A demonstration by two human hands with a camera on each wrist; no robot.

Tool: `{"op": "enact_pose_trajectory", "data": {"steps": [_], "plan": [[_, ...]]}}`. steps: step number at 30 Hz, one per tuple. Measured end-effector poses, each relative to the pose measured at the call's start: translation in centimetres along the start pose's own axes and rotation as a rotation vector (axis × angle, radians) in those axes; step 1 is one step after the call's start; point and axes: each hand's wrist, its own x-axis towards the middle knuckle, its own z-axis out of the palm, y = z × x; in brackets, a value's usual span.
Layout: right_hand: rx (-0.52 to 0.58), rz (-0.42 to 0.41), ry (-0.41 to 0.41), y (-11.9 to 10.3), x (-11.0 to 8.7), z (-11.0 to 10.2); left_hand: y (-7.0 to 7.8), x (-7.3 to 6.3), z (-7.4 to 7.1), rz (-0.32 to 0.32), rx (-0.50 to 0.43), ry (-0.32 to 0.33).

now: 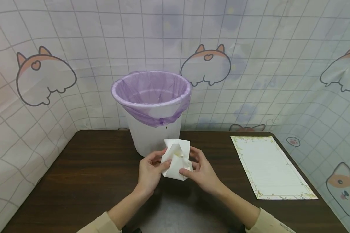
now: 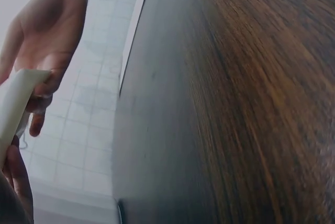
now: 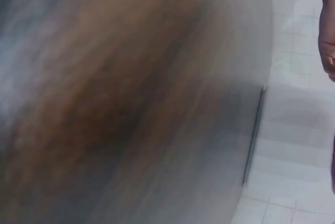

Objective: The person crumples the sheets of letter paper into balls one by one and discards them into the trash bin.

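A folded, creased white paper packet [image 1: 175, 161], with a small yellowish patch near its middle, is held up above the table. My left hand [image 1: 151, 171] grips its left side, thumb across the front and fingers behind. On the other side my right hand [image 1: 203, 172] pinches the right edge, its thumb low on the front. In the left wrist view the packet [image 2: 15, 101] appears edge-on between the right hand [image 2: 49, 35] and the left fingers [image 2: 20, 177]. The right wrist view catches only part of the left hand [image 3: 328, 41]; the packet is not discernible there.
Behind the hands stands a white bin [image 1: 151, 136] with a purple liner [image 1: 156, 118] folded over its rim. A sheet of paper with a floral border [image 1: 272, 168] lies at the right of the dark wooden table [image 1: 84, 174]. Patterned cloth [image 1: 250, 64] surrounds the table's back and sides.
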Motion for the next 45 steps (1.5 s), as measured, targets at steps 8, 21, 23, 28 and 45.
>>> {"op": "enact_pose_trajectory", "data": {"steps": [8,21,23,28,45], "plan": [[-0.049,0.092,-0.032,-0.1,0.3,-0.4,0.4,-0.5,0.0,0.122,0.117,-0.069],[-0.051,0.145,-0.018,0.5,0.5,-1.2,0.9,-0.2,-0.4,0.023,0.178,-0.306],[-0.060,0.133,-0.027,0.5,0.5,-1.2,0.9,-0.2,-0.4,0.011,0.205,-0.301],[-0.068,0.110,-0.036,0.5,0.5,-1.1,0.9,-0.1,-0.4,0.009,0.236,-0.292],[-0.015,0.119,-0.008,0.1,0.6,-1.1,0.2,0.2,-0.9,-0.006,0.119,-0.419]]}}
